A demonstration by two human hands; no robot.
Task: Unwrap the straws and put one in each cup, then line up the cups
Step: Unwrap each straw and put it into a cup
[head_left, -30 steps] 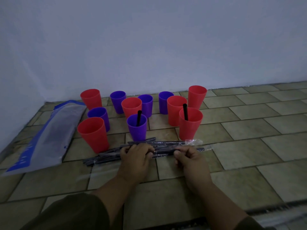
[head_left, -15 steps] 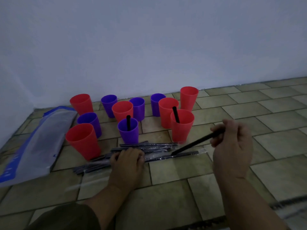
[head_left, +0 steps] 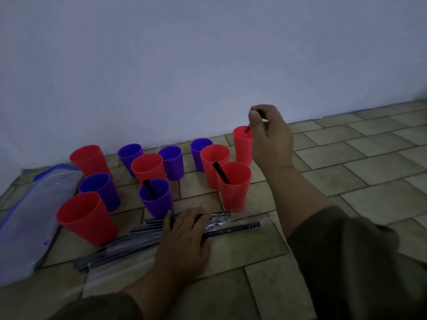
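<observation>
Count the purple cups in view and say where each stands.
5 purple cups: three along the back, one nearer at the left, one in front holding a black straw. None appears hidden.

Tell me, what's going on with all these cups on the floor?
A person is working on the floor. The right hand pinches a black straw at the mouth of the back red cup; the left hand rests on the wrapped straws. A purple cup and a front red cup hold straws; the rest look empty, not lined up.
</observation>
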